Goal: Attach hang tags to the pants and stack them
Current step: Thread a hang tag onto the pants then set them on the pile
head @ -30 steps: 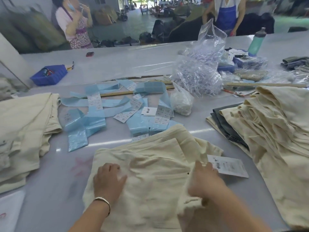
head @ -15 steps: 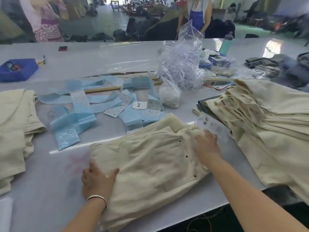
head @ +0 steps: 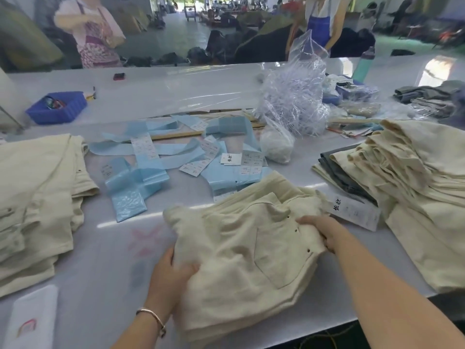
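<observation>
Step in hand: a folded pair of cream pants, judged already tagged, is gripped at both ends, apparently for carrying to a stack.
Left hand: its fingers are curled round the near left edge of the folded fabric, thumb on top.
Right hand: the far right edge of the fold is pinched, beside the pocket rivets.
Hang tag: white, with printing, it is seen trailing from the pants just beyond the right hand, lying on the bench.
Stacks: one cream stack is seen well left of the left hand; a larger pile lies right of the right hand.
Next move: a lift with both grips kept is called for, the tag kept free, the fold laid squarely; which stack is meant cannot be told.
</observation>
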The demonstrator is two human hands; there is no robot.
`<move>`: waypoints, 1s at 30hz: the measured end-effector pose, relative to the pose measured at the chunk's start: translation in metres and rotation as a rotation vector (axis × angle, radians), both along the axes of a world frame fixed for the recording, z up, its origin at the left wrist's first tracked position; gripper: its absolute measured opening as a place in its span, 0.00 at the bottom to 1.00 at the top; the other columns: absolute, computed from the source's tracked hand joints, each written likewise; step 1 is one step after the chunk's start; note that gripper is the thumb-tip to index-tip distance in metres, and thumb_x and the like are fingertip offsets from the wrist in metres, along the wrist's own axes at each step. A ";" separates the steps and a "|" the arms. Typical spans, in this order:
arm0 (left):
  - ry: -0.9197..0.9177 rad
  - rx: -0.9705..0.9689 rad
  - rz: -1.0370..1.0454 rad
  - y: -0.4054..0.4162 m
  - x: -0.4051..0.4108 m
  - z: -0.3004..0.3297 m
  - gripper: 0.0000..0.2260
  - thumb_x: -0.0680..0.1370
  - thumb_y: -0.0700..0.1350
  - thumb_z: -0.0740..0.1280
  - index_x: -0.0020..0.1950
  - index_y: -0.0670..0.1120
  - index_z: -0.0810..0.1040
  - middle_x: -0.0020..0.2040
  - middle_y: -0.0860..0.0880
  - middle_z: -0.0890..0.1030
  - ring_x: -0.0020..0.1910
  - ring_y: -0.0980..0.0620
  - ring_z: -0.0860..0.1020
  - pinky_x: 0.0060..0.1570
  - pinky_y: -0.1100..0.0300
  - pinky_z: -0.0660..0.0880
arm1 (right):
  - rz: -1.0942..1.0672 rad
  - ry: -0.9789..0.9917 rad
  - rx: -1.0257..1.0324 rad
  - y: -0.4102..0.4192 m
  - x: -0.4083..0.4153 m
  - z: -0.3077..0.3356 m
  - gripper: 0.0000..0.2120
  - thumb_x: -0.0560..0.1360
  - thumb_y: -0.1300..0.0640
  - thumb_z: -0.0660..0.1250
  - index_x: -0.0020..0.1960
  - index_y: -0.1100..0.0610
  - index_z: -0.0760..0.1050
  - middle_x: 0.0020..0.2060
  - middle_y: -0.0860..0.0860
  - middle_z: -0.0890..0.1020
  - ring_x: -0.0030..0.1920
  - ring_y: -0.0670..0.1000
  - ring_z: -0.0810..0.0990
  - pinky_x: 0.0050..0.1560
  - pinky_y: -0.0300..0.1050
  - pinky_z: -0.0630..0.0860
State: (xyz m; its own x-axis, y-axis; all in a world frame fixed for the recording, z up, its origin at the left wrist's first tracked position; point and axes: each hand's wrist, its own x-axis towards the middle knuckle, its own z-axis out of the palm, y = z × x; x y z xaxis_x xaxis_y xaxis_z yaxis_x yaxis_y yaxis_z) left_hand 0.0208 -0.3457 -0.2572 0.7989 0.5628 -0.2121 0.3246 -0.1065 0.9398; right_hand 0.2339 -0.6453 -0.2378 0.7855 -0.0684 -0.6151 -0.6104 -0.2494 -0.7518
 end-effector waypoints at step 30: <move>-0.833 0.482 -0.519 -0.355 0.416 0.323 0.20 0.67 0.66 0.72 0.56 0.61 0.80 0.45 0.57 0.84 0.41 0.51 0.82 0.43 0.45 0.80 | -0.755 -1.246 0.399 -0.365 -0.054 0.293 0.12 0.67 0.58 0.76 0.49 0.51 0.81 0.45 0.50 0.86 0.45 0.51 0.86 0.35 0.42 0.80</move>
